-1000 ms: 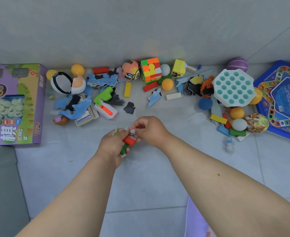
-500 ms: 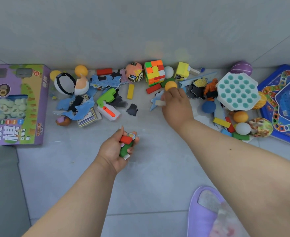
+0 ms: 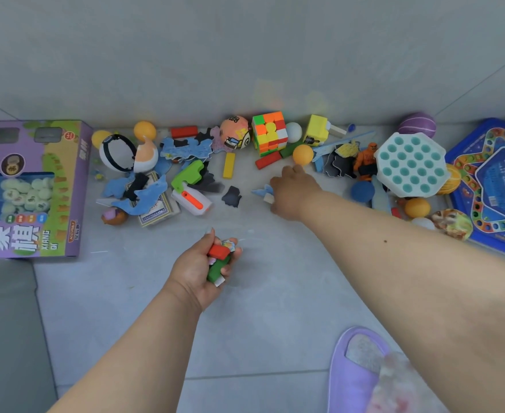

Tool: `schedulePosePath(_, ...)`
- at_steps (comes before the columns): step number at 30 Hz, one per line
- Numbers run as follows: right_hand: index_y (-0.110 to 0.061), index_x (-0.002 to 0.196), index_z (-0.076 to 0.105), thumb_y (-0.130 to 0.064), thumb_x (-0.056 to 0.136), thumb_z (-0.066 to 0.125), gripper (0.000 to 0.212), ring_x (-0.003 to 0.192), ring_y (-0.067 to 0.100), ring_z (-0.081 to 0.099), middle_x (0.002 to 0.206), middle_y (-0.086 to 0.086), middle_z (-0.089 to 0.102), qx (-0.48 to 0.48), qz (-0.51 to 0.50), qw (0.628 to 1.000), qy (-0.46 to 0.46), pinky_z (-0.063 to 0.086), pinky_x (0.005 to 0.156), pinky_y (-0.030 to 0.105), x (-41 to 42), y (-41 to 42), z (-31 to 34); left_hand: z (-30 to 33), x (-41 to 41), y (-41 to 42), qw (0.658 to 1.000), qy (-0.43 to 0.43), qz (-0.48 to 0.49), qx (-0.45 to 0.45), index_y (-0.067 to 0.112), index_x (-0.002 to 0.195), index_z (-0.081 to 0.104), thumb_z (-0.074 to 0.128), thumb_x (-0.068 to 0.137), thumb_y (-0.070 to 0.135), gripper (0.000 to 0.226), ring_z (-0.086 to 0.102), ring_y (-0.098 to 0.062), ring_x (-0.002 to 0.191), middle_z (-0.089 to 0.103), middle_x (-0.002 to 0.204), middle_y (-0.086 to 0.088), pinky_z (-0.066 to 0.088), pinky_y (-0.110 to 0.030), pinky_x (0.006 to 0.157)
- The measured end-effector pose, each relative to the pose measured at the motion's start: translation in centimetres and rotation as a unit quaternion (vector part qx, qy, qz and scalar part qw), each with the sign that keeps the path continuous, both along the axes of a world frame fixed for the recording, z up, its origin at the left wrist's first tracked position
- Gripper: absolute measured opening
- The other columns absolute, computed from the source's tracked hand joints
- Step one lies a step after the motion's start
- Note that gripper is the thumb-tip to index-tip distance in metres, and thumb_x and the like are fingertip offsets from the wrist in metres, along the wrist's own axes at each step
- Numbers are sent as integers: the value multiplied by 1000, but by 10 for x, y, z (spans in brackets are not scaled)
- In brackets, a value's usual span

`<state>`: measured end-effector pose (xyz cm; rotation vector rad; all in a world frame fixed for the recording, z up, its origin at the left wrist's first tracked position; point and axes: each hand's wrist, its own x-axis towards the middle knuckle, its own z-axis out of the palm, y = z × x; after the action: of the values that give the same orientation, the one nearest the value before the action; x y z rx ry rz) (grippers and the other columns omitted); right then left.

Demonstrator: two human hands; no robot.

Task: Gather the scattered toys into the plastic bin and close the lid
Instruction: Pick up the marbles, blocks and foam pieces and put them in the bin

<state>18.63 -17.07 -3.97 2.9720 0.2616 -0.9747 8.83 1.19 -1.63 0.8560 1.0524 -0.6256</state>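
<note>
Holding two blocks, the left hand (image 3: 203, 269) curls; right hand (image 3: 293, 195) pinches one white block (image 3: 268, 199).

Grey tiled floor (image 3: 275, 323) under scattered toys (image 3: 230, 165), purple box (image 3: 30, 189).

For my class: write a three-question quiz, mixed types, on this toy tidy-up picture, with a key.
1. True or false: the left hand grips a red block and a green block.
2. Which ball lies just beyond the right hand? A purple B orange C white
3. Fill in: the colour cube stands against the ____.

Key: 1 true; 2 B, the orange ball; 3 wall.
</note>
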Motion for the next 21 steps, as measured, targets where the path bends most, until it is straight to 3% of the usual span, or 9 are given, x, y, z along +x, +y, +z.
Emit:
schedulePosePath(4, -9, 99, 46, -19, 86, 56, 19, 90, 32, 52, 95, 12, 49, 176, -160, 968, -75, 29, 63, 29, -17, -8, 3, 1, 0, 1, 1000, -1, -1, -2, 15, 72, 49, 52, 96, 31, 29, 68, -19, 56, 68, 92, -12, 35, -13, 34)
schedulePosePath(8, -9, 112, 44, -16, 89, 48, 24, 77, 31, 50, 90, 11, 56, 205, -300, 914, -181, 34, 61, 30, -11, -24, 16, 0, -2, 1, 1000, -3, -1, 0, 15, 71, 48, 51, 96, 31, 30, 68, -19, 55, 68, 91, -11, 34, -13, 34)
schedulePosePath(12, -13, 124, 41, -16, 95, 43, 30, 84, 35, 61, 97, 13, 64, 111, -263, 930, -231, 35, 59, 30, 13, -36, 14, -3, -3, 1, 1000, -4, 0, 3, 16, 70, 48, 51, 96, 31, 31, 68, -18, 56, 67, 93, -11, 33, -12, 36)
schedulePosePath(15, -17, 131, 38, -11, 94, 42, 38, 92, 36, 61, 104, 13, 64, 55, -219, 951, -209, 41, 61, 32, 26, -38, 5, -3, -3, 1, 1000, -3, 1, 1, 16, 71, 47, 51, 96, 31, 30, 68, -18, 55, 68, 92, -11, 33, -12, 35)
schedulePosePath(21, -11, 129, 39, -14, 95, 47, 35, 105, 40, 53, 123, 19, 42, 13, -186, 970, -155, 41, 69, 38, 29, -32, -6, -4, -1, 2, 1000, -7, 0, -3, 16, 70, 48, 50, 97, 31, 31, 68, -18, 56, 68, 90, -11, 33, -13, 35)
